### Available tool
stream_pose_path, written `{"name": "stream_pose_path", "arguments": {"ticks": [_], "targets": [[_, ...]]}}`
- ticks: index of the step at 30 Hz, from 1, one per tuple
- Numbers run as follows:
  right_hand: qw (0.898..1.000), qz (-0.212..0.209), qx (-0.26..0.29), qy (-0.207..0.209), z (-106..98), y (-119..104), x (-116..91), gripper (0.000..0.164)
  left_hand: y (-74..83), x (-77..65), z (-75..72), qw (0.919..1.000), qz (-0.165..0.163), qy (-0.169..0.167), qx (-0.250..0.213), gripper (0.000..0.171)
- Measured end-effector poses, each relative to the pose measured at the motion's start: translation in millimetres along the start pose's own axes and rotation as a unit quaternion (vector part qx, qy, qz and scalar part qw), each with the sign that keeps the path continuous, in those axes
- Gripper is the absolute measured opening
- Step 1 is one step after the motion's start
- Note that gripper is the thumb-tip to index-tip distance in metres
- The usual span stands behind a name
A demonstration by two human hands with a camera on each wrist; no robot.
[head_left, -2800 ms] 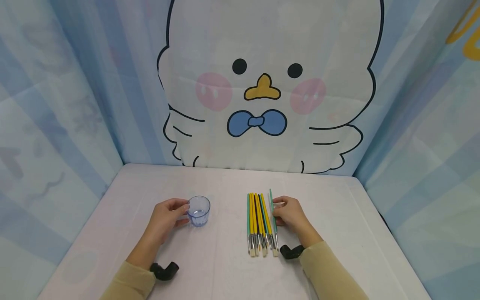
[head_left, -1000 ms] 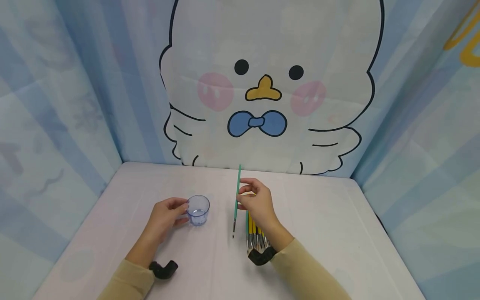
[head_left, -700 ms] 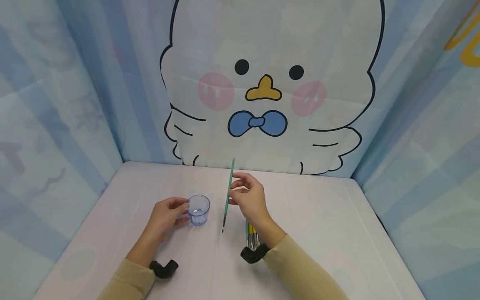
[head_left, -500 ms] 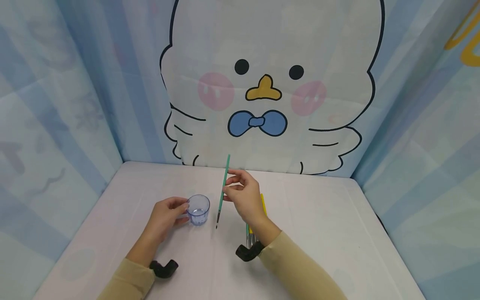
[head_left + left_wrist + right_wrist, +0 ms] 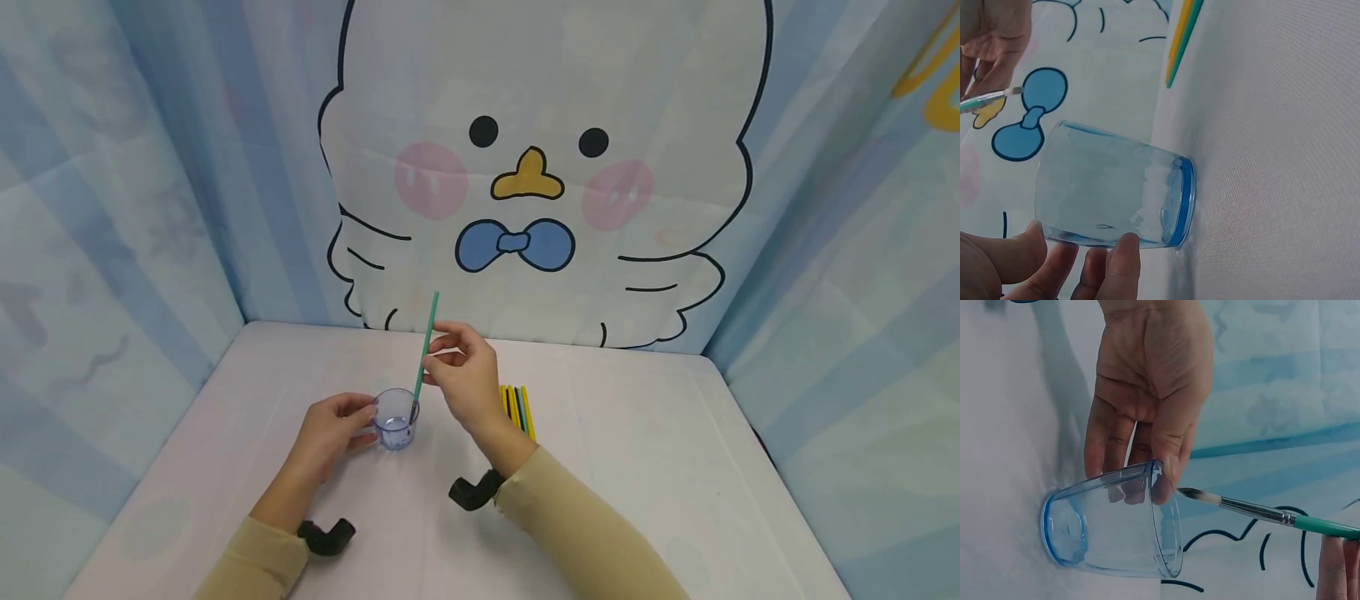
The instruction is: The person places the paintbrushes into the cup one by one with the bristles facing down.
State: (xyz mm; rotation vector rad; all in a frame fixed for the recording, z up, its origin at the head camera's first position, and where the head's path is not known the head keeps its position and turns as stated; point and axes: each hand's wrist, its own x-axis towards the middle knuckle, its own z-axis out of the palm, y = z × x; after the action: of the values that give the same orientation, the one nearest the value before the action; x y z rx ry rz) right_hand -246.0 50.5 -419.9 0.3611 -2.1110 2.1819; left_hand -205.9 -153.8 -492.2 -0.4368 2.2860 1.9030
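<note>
Holding the clear bluish cup (image 5: 395,423) by its side with the left hand (image 5: 333,429), with the thumb up near the rim and the fingers along the wall; pinching the green-handled brush (image 5: 1254,510) by its handle with the right hand (image 5: 465,379), with the bristles (image 5: 1199,495) pointing down at a tilt. Standing upright on the table (image 5: 622,450), to the left of a bunch of brushes (image 5: 521,408) lying side by side and partly hidden behind the right arm (image 5: 585,525): so much for the cup. Seems, from the head view, to have the brush tip within the cup's outline, yet shows in the wrist views at or just above rim height, not plainly inside; cannot tell whether directly over the opening. Most likely in the midst of putting the brush into the cup, bristles first, with the entry not yet made. Calls next, by this judgement, for centring over the opening, lowering past the rim to the bottom, then letting go gently. Best done with a steady left hand, being likely to tip if knocked by the brush. Afterwards, probably a matter of repeating with the bunch.
</note>
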Motion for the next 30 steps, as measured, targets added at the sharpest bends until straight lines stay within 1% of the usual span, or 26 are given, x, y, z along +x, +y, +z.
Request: {"name": "stream_pose_path", "arguments": {"ticks": [7, 11, 16, 23, 30], "targets": [[1.000, -0.024, -0.003, -0.001, 12.1, 2.5, 6.4, 0.044, -0.9, 2.2, -1.2, 1.0000, -0.002, -0.005, -0.001, 0.036], [1.000, -0.027, -0.007, -0.005, 18.7, 7.9, 11.5, 0.044, -1.7, 2.5, -1.5, 1.0000, -0.001, -0.007, -0.003, 0.037], [0.999, -0.015, -0.030, -0.019, 26.2, 17.3, 15.2, 0.045, -1.8, 2.6, -2.3, 0.9999, 0.004, -0.006, -0.009, 0.037], [0.998, 0.006, -0.047, -0.041, 36.0, 33.7, 19.3, 0.046, -1.5, 2.6, -3.4, 0.9999, 0.006, -0.006, -0.010, 0.035], [0.995, 0.021, -0.072, -0.058, 44.6, 43.4, 19.5, 0.047, -1.9, 3.6, -4.5, 0.9997, 0.008, -0.009, -0.019, 0.035]]}}
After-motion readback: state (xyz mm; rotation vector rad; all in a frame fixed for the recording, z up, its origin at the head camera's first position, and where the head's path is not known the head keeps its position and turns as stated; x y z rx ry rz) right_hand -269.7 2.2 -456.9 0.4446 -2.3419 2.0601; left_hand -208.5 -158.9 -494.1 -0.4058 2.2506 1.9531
